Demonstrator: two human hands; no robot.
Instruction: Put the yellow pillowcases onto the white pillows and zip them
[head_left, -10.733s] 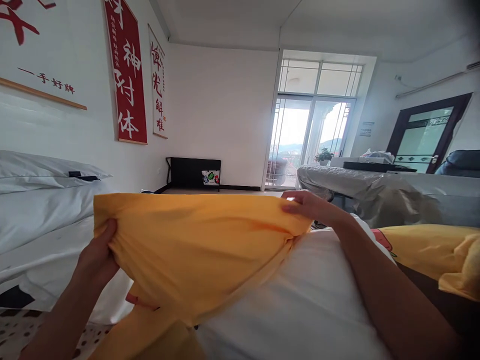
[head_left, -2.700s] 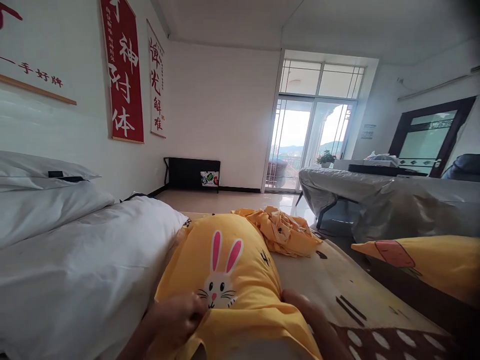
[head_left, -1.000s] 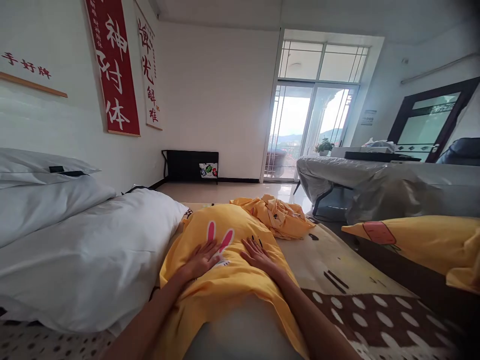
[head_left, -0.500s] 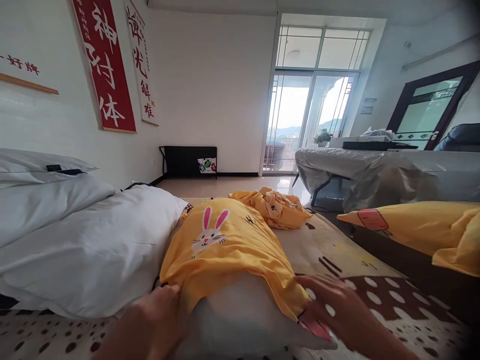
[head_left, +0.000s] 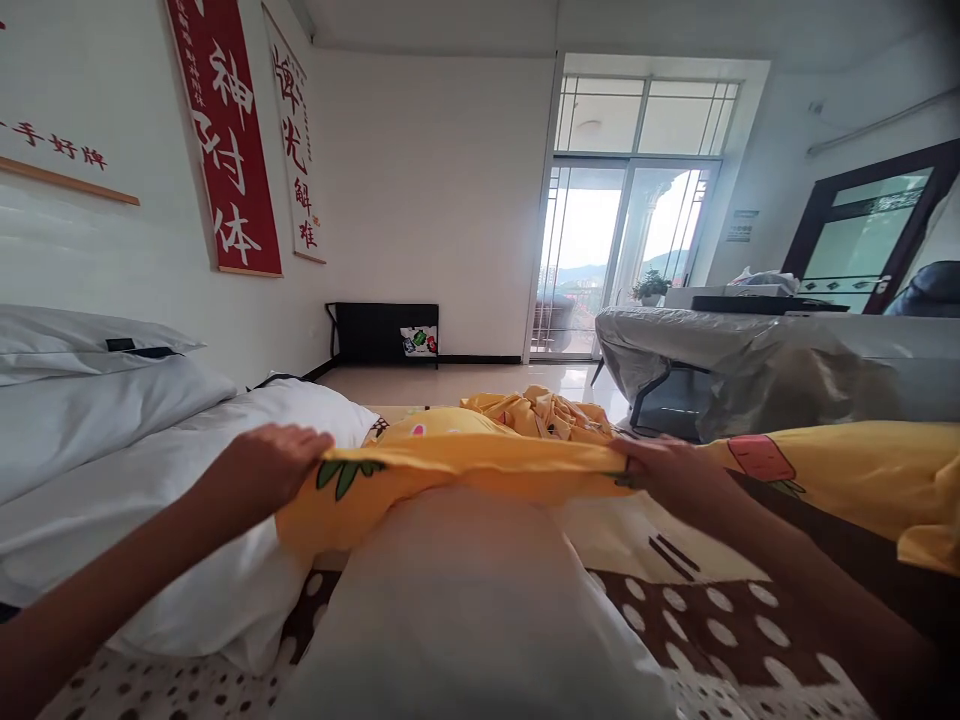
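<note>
A yellow pillowcase [head_left: 450, 458] is stretched taut between my two hands, partly over a white pillow [head_left: 472, 610]. My left hand [head_left: 281, 465] is closed on the left side of its edge, beside a green leaf print. At the right side of the edge, my right hand [head_left: 660, 465] grips the cloth. The near half of the pillow sticks out of the case towards me, bare. Most of the rabbit print is hidden behind the raised cloth.
White pillows [head_left: 180, 500] are piled on the left. Crumpled yellow fabric [head_left: 547, 412] lies beyond the pillowcase, and a yellow-covered pillow [head_left: 862, 470] is on the right. Under them spreads a patterned blanket [head_left: 697, 620]. A plastic-covered table [head_left: 750, 350] stands at the back right.
Both hands have risen and moved forward, lifting the pillowcase's edge off the near part of the pillow. More of the white pillow shows, and the rabbit print is now mostly covered.
</note>
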